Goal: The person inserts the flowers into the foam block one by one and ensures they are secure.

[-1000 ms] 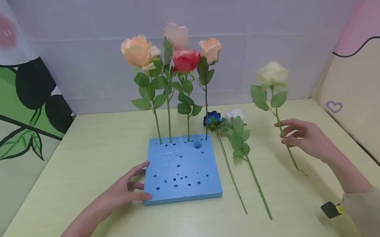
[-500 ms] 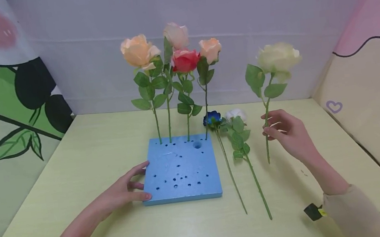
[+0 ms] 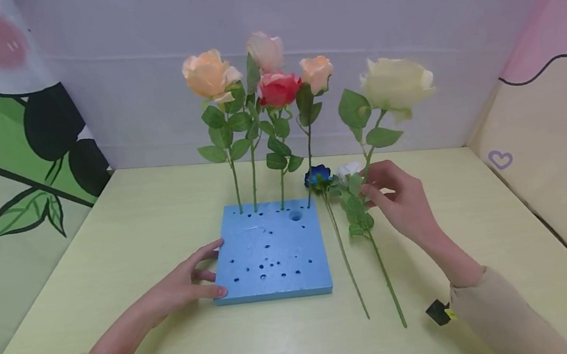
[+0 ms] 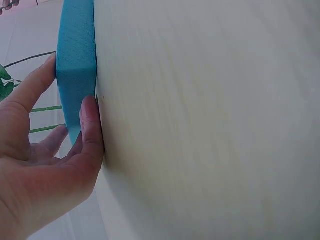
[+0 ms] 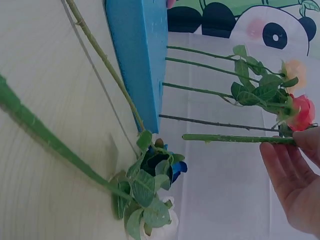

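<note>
My left hand (image 3: 182,284) rests against the left side of a blue foam block (image 3: 293,252) dotted with holes. In the left wrist view its fingers touch the block's edge and side face. At the right, my right hand (image 3: 397,198) pinches the green stem of a cream artificial rose (image 3: 394,83), bloom upward. The right wrist view shows the stem's bare lower end (image 5: 225,138) sticking out past the fingers, away from the table. Along the block's back edge stand peach (image 3: 209,74), pale pink (image 3: 265,50), red (image 3: 279,88) and small peach (image 3: 317,72) roses.
On the table (image 3: 176,343), right of the block, lie a blue flower (image 3: 319,176) and a white rose (image 3: 349,170), stems pointing toward the front. My right hand overlaps the white rose's leaves in the head view. A pale cloth wall (image 3: 400,3) rises behind.
My right hand has moved left with the cream rose, from the right side of the table to over the lying white rose. The left hand has stayed at the block.
</note>
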A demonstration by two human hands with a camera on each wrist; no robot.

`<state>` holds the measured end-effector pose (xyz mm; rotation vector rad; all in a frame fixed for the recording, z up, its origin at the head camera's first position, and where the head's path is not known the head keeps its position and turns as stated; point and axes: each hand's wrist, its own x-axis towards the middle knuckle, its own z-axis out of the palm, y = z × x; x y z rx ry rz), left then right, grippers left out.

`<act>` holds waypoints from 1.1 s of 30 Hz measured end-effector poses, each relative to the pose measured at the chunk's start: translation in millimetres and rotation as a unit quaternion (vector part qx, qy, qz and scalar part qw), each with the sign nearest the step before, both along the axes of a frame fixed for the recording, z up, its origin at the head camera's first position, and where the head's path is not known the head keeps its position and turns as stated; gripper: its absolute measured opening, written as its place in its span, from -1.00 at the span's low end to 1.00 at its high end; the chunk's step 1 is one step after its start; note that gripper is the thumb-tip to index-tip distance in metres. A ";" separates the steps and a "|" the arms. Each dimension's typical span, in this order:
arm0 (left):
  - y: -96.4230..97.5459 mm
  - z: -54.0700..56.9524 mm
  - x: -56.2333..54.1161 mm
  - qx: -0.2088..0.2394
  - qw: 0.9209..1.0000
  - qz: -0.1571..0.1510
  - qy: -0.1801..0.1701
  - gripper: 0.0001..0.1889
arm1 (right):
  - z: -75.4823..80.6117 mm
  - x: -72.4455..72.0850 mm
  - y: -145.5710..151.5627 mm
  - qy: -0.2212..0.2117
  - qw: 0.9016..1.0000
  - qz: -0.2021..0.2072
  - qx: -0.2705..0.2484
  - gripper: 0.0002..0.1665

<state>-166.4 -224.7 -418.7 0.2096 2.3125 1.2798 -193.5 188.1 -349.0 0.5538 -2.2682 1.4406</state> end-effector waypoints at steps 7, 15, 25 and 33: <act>-1.3 -2.3 -1.3 0.001 1.000 0.000 0.003 0.01 | -5.8 -8.4 -35.7 0.033 0.999 0.042 0.010 -0.78; -0.5 -3.1 -1.6 -0.003 1.000 0.001 0.005 0.01 | -6.2 -14.6 -75.3 0.024 0.995 0.091 -0.018 -0.78; -3.8 -2.7 -3.2 0.002 1.000 -0.007 0.004 0.01 | -10.9 -18.3 -116.9 -0.015 0.989 0.136 -0.054 -0.78; -7.1 -4.3 -5.6 0.026 0.999 -0.019 -0.009 0.02 | -14.3 -22.7 -142.6 -0.029 0.983 0.159 -0.089 -0.78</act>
